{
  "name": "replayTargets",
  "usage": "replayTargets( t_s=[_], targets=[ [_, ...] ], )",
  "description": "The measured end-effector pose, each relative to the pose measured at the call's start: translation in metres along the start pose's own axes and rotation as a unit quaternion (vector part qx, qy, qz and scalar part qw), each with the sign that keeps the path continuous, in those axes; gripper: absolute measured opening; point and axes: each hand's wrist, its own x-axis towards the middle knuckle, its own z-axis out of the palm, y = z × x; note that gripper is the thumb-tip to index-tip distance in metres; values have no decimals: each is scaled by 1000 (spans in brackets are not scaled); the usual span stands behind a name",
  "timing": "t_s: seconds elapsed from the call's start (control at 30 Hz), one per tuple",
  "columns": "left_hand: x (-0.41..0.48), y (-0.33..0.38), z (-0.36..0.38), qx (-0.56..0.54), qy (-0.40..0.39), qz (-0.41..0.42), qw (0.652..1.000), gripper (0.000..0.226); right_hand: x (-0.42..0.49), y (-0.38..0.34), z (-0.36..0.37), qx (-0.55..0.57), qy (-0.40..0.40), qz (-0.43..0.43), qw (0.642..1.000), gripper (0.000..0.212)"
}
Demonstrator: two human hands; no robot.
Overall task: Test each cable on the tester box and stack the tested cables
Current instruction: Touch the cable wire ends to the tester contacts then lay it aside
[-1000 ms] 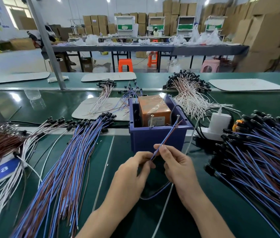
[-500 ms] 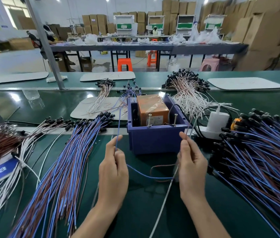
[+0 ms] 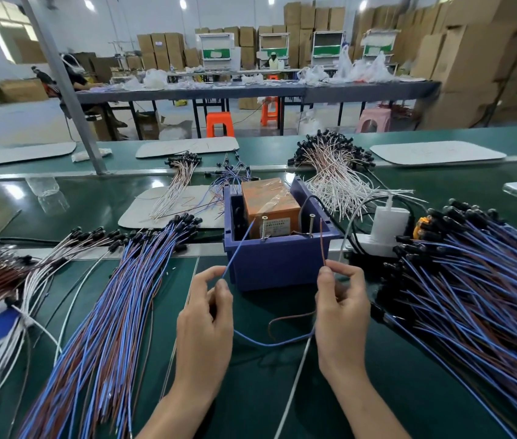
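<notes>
Pinched in the grip of the left hand, the blue lead is aimed away at the left screw; the brown lead, pinched by the right hand, is held just beside the right screw.

Blue tester box at centre, two upright screw posts at front rim, blue-and-brown cable ends raised beside them, slack looping below, cable piles either side.

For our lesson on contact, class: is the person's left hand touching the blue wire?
Touching. The head view shows the left hand pinching the blue wire between thumb and forefinger.
</notes>
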Motion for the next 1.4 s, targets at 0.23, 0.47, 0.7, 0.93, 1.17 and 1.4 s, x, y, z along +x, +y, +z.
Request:
replayTargets(
  t_s=[0.23,0.47,0.7,0.93,1.17,1.4],
  targets=[
    [0,-3,1,4,-6,-4,1000,23,-1,1,-1,0,-1,7,1000,22],
    [1,-3,1,-2,-11,-2,1000,19,-1,1,-1,10,-9,18,1000,24],
    [0,-2,1,-7,-22,-10,1000,21,0,1,-1,10,-16,22,1000,25],
    [1,-3,1,-1,-18,-8,1000,22,0,3,-1,-24,-9,3,1000,20],
    [2,-3,1,8,-8,-10,1000,21,-1,5,-2,-35,-10,-3,999,5],
    [2,-3,2,3,-10,-16,1000,17,0,6,-1,-36,-6,-9,999,4]
  ],
)
